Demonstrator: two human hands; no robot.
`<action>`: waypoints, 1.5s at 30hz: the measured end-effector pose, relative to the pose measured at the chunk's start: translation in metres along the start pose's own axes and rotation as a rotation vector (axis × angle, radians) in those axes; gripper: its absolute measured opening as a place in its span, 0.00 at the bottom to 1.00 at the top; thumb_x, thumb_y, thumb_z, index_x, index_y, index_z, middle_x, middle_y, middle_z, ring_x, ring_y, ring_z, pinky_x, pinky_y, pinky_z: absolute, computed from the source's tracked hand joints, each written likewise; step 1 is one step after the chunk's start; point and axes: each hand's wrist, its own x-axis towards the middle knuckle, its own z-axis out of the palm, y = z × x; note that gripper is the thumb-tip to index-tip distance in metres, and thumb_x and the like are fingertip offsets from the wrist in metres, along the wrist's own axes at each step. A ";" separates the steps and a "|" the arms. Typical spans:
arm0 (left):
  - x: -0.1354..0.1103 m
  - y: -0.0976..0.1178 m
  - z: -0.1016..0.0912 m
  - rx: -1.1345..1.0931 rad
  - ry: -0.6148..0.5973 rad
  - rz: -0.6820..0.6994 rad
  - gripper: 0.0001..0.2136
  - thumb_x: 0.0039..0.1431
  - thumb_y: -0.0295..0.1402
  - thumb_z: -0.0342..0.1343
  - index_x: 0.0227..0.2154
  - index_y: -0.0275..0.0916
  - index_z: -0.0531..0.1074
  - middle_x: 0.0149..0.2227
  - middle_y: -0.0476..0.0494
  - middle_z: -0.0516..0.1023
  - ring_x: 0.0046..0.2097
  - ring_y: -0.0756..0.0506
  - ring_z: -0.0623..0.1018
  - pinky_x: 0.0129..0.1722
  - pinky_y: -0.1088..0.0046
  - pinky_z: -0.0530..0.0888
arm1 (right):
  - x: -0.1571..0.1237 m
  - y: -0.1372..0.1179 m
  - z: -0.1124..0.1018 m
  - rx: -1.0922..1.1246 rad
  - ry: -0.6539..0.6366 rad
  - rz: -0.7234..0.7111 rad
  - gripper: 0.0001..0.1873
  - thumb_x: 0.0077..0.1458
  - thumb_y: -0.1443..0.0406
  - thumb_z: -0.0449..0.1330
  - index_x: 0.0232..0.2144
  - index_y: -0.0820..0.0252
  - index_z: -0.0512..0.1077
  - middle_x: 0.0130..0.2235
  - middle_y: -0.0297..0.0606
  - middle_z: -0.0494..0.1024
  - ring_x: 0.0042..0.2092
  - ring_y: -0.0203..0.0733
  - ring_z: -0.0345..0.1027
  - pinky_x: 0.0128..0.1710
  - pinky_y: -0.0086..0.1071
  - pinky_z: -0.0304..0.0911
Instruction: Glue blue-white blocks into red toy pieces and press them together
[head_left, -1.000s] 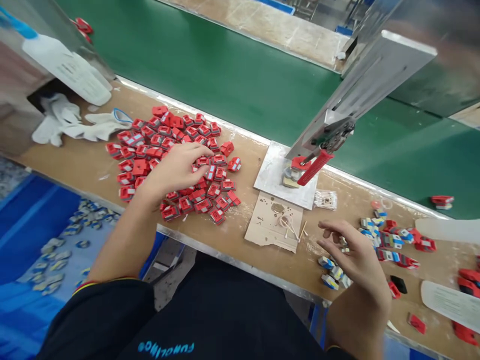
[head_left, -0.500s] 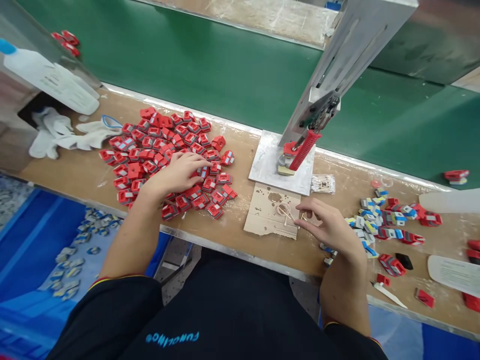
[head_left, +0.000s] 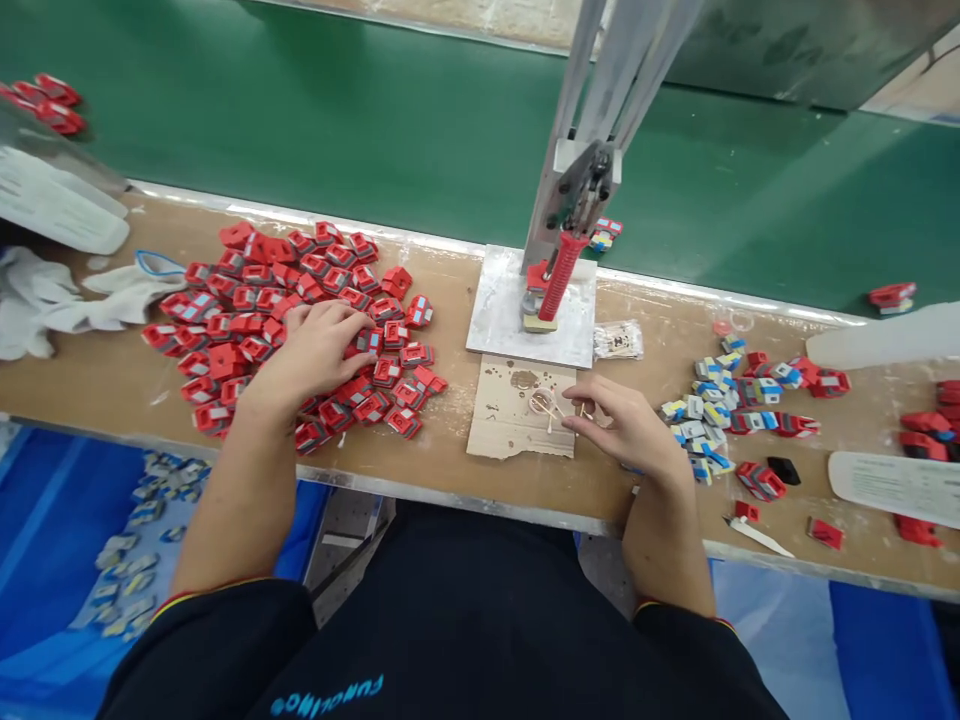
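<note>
My left hand [head_left: 311, 352] lies on a heap of small red plastic parts [head_left: 247, 300], fingers curled over one of them near the heap's right side. My right hand [head_left: 626, 430] rests by the right edge of a stained cardboard scrap [head_left: 510, 415], thumb and fingers pinched on a thin wooden stick [head_left: 581, 408]. A few more sticks and a small ring lie on the cardboard. Just beyond it stands a hand press with a red handle [head_left: 559, 275] on a metal plate [head_left: 499, 310].
A green conveyor belt [head_left: 375, 110] runs along the bench's far edge. Grey, blue and red parts [head_left: 720, 400] are scattered right of my right hand. White gloves [head_left: 45, 300] lie far left. A blue bin with small parts [head_left: 127, 520] sits below the bench on the left.
My right hand has moved left from the mixed parts to the cardboard and closed on a stick. My left hand stayed on the red heap, fingers curling in. The view has swung right.
</note>
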 end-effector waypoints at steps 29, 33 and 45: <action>-0.011 0.099 0.039 -1.163 0.481 -0.118 0.26 0.65 0.55 0.64 0.61 0.52 0.75 0.46 0.43 0.85 0.46 0.39 0.88 0.41 0.62 0.86 | 0.015 -0.006 0.027 -0.183 0.108 -0.016 0.15 0.74 0.56 0.58 0.38 0.51 0.82 0.36 0.43 0.84 0.40 0.47 0.81 0.40 0.38 0.75; 0.013 0.143 0.063 -1.226 0.327 -0.084 0.32 0.58 0.54 0.73 0.61 0.51 0.73 0.50 0.42 0.85 0.48 0.41 0.87 0.46 0.64 0.86 | 0.018 -0.006 0.033 -0.218 0.085 0.062 0.12 0.72 0.59 0.60 0.38 0.52 0.82 0.37 0.44 0.84 0.42 0.49 0.79 0.42 0.39 0.74; 0.019 0.164 0.108 -1.361 0.192 -0.064 0.25 0.55 0.49 0.76 0.51 0.43 0.81 0.50 0.38 0.88 0.49 0.40 0.88 0.54 0.60 0.85 | 0.011 -0.002 0.017 0.032 0.150 0.147 0.09 0.66 0.63 0.63 0.31 0.54 0.79 0.32 0.38 0.84 0.32 0.42 0.75 0.34 0.35 0.69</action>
